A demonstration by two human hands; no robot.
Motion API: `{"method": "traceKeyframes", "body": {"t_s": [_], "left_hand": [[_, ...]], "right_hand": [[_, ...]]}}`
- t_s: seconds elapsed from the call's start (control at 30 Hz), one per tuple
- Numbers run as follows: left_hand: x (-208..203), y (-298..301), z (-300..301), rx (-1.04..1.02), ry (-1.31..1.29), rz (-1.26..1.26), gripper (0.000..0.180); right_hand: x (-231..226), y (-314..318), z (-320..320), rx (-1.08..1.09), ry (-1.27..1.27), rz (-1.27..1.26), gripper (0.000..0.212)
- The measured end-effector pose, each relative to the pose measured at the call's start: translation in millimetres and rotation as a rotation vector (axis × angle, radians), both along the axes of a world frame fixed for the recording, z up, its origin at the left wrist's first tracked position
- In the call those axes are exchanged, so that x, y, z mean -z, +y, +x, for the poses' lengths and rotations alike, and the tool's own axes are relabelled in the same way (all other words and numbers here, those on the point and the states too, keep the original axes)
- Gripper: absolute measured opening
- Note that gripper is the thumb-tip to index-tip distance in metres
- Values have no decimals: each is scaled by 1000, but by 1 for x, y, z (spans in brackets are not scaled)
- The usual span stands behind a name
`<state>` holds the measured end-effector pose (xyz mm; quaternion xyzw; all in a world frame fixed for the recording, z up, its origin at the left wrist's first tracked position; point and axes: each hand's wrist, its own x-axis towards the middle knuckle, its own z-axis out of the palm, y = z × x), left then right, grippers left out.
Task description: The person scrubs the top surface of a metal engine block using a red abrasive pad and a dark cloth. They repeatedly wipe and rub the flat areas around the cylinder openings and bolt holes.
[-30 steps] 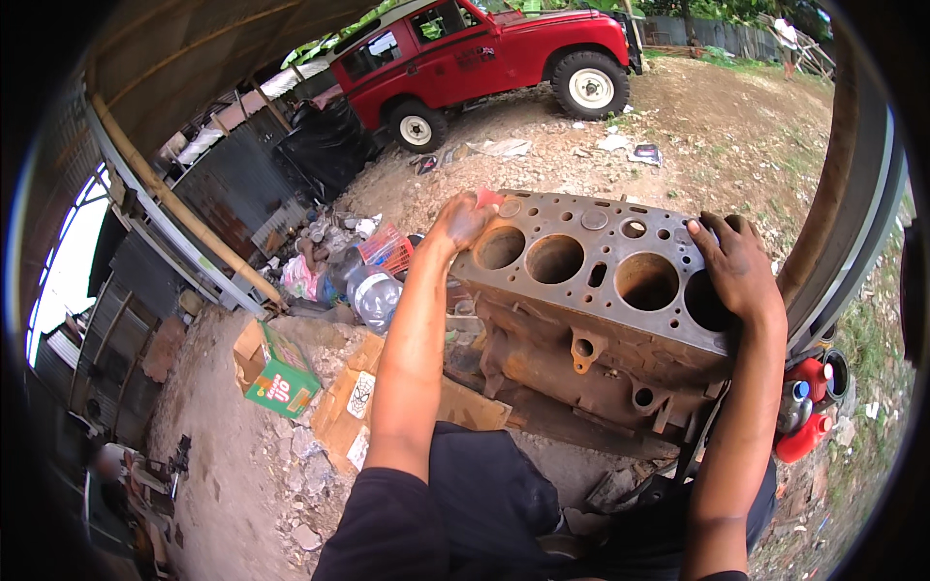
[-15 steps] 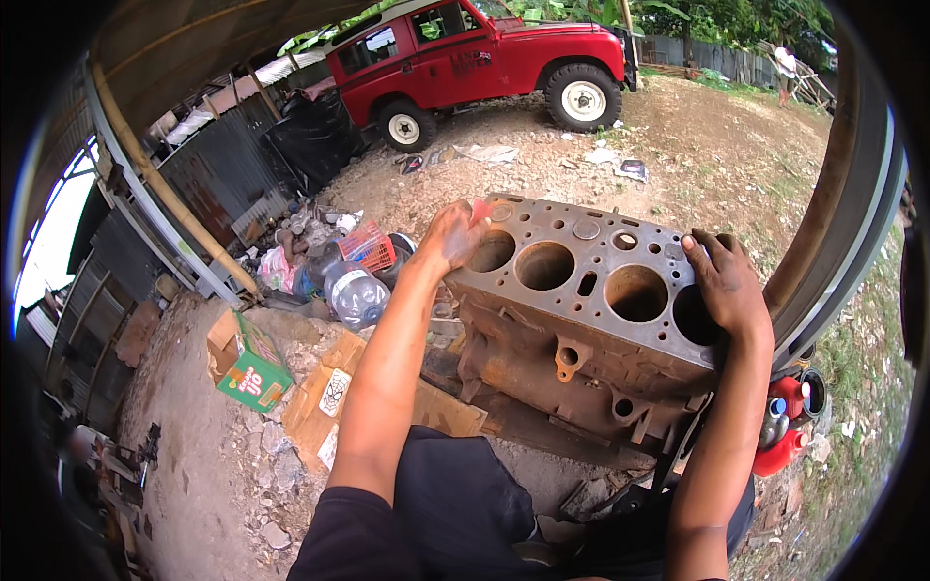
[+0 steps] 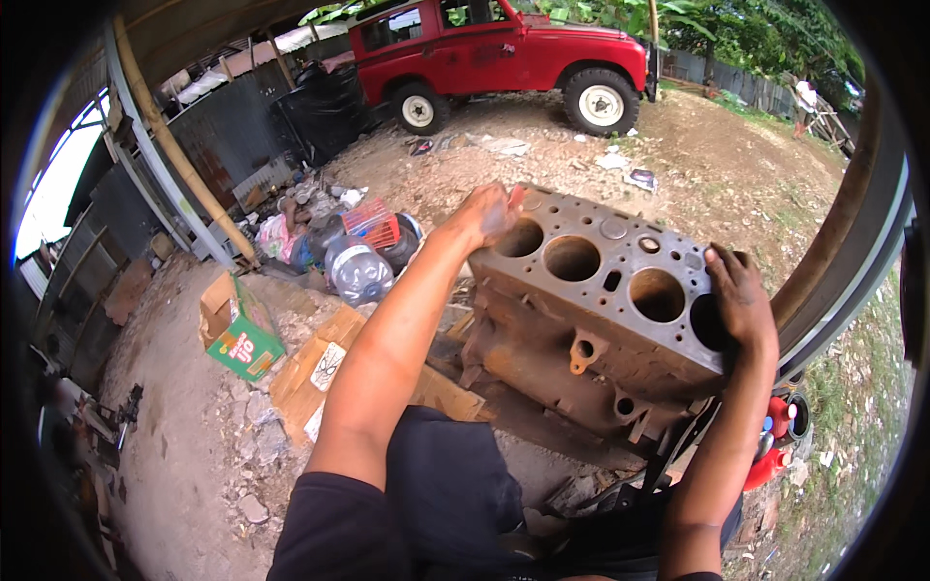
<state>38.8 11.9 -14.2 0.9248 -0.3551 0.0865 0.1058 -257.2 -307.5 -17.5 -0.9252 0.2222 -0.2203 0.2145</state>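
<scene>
A rusty brown engine block (image 3: 542, 320) stands before me, its grey flat top (image 3: 608, 215) facing up with a row of large round bores. My left hand (image 3: 492, 215) is at the top's far left corner, fingers closed on a small red piece (image 3: 516, 197). That piece is mostly covered by the fingers, and I cannot make out its material. My right hand (image 3: 741, 295) rests on the right end of the block, beside the last bore, its fingers stretched over the edge of the top with nothing visible in them.
Flattened cardboard (image 3: 315, 363) and a green box (image 3: 240, 329) lie to the left. Behind them are a clear plastic bottle (image 3: 358, 271) and a red basket (image 3: 373, 225). Red containers (image 3: 768, 470) stand right of the block by a post (image 3: 835, 232). A red off-road car (image 3: 484, 53) is parked beyond.
The view has shifted, so the block appears farther right. My left hand has slid slightly away from me near the corner, still closed on the red piece. My right hand stays on the block.
</scene>
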Motion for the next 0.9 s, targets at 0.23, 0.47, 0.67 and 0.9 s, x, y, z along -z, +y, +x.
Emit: {"method": "traceKeyframes", "body": {"t_s": [0.23, 0.47, 0.67, 0.9], "left_hand": [[4, -22, 48, -18, 143, -235, 50], [7, -28, 70, -25, 83, -223, 53], [4, -8, 25, 43, 37, -155, 54], [-2, -6, 35, -22, 49, -193, 62]], "right_hand": [[5, -6, 5, 5, 53, -25, 58], [3, 1, 4, 35, 16, -57, 56], [0, 0, -4, 9, 29, -73, 52], [0, 5, 9, -19, 21, 35, 53]]}}
